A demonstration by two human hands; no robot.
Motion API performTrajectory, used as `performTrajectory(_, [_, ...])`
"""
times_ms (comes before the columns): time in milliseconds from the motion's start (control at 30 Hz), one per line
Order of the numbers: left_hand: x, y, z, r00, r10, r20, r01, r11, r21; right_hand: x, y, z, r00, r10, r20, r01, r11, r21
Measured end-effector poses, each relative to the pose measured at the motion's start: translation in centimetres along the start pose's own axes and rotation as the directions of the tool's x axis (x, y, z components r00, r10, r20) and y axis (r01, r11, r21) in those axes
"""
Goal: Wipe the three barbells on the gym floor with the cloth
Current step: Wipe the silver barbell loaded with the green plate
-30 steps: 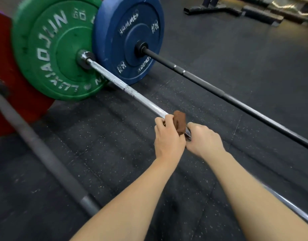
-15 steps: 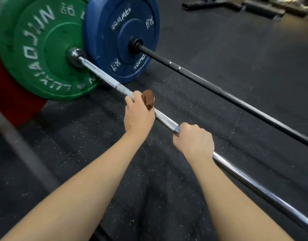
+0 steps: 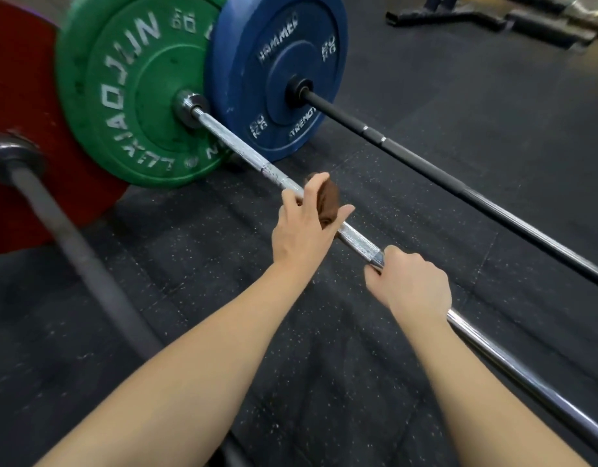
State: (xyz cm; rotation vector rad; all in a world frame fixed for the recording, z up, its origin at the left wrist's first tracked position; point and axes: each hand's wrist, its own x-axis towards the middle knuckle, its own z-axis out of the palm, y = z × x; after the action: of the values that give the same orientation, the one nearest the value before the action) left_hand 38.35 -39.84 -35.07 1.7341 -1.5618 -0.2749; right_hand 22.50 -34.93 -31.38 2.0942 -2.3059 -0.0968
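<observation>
Even, moderately bright indoor light falls from above on the dark speckled rubber floor, with 1 warm, brighter patch in the upper right corner. Long white glare streaks run along the polished chrome steel barbell shaft. The thick grey bar at left and the round green weight plate are blurred, and the small brown cloth is smeared. Straight bars bow slightly toward the frame edges.

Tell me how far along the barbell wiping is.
Done: nothing shows as finished. In hand: the left hand holds the brown cloth on the silver barbell short of the green plate, while the right hand grips that bar. Left: the black barbell and the grey barbell lie untouched; whether they were wiped cannot be told.
</observation>
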Motion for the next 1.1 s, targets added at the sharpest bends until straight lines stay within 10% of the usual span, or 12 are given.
performTrajectory(233, [-0.1, -0.5, 0.9, 0.998, -0.001, -0.059, 0.004, 0.999, 0.052, 1.3, -1.0, -1.1, 0.971, 0.044, 0.237, -0.073, 0.990, 0.118])
performTrajectory(367, [-0.4, -0.4, 1.3, 0.997, -0.018, -0.081, 0.018, 1.000, -0.006, 3.9, -4.0, -1.6, 0.973, -0.152, 0.172, 0.155, 0.988, -0.004])
performTrajectory(733, [1.3, -1.2, 0.9, 0.992, -0.010, -0.129, 0.017, 0.998, 0.053, 4.6, -5.4, -1.1, 0.989, -0.063, 0.133, 0.046, 0.991, 0.125])
performTrajectory(933, [5.2, -4.5, -0.3, 0.926, -0.348, -0.145, 0.340, 0.937, -0.080, 4.5, -5.5, -0.6, 0.992, -0.081, 0.097, 0.070, 0.991, 0.111])
performTrajectory(1100, [5.1, -3.4, 0.2, 0.936, -0.302, -0.183, 0.302, 0.953, -0.028, 4.4, -5.6, -0.8, 0.991, -0.097, 0.092, 0.086, 0.989, 0.120])
